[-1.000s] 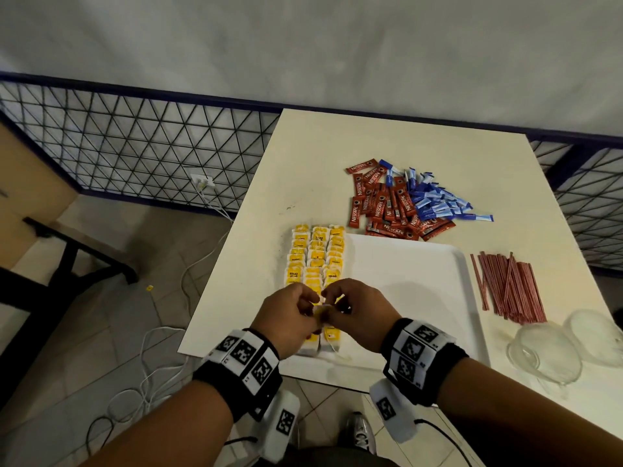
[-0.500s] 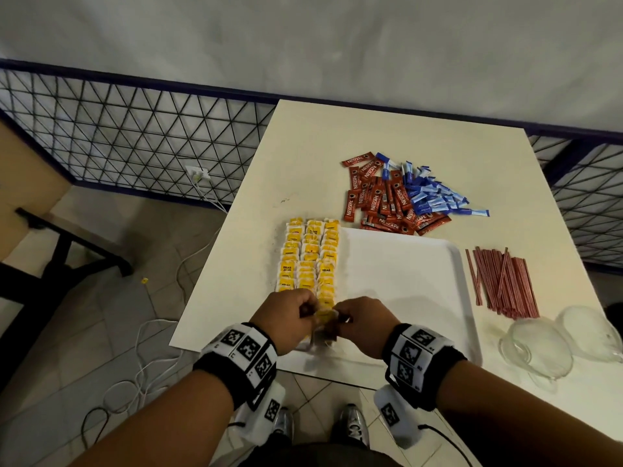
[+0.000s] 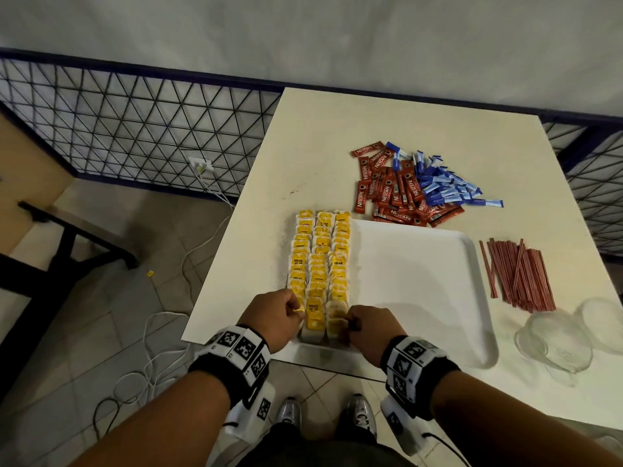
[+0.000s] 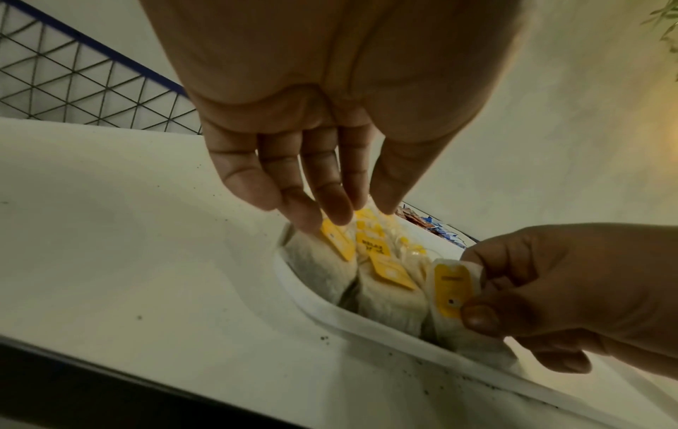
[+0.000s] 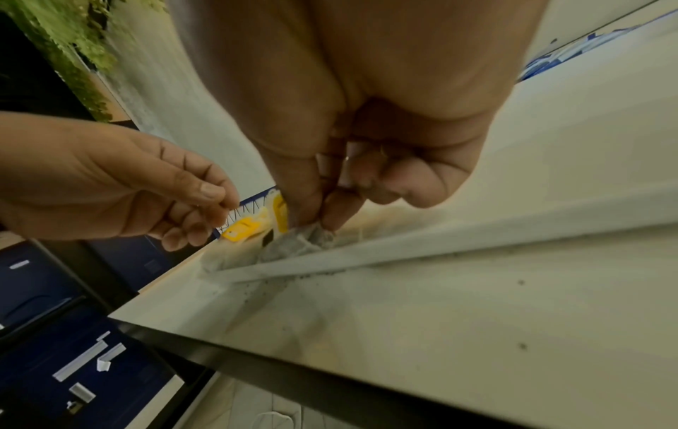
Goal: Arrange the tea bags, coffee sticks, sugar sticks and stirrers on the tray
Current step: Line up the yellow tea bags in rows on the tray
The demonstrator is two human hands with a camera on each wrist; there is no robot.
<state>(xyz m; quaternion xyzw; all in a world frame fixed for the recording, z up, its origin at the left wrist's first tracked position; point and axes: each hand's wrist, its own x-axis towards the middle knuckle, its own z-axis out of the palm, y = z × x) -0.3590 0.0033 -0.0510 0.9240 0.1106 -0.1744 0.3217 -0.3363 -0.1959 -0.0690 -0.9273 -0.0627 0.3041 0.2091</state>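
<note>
Three rows of yellow-tagged tea bags (image 3: pixel 318 261) are held along the left side of the white tray (image 3: pixel 421 291). The nearest bag of the right row (image 4: pixel 453 293) is pinched by the right hand (image 3: pixel 369 326); a yellow tag (image 4: pixel 337 239) is touched by the left hand's (image 3: pixel 273 318) loosely extended fingertips (image 4: pixel 304 220). Coffee sticks (image 3: pixel 387 190), sugar sticks (image 3: pixel 445 188) and stirrers (image 3: pixel 519 274) are left on the table (image 3: pixel 320 129).

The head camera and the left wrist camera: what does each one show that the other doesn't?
Only the head view shows the whole table: the coffee sticks, blue sugar sticks and red stirrers, all off the tray, and two glass cups. Only the left wrist view shows, close up, the right hand pinching a tea bag and the left hand's fingertips on a yellow tag. Both show both hands, the tea bag rows and the white tray.
</note>
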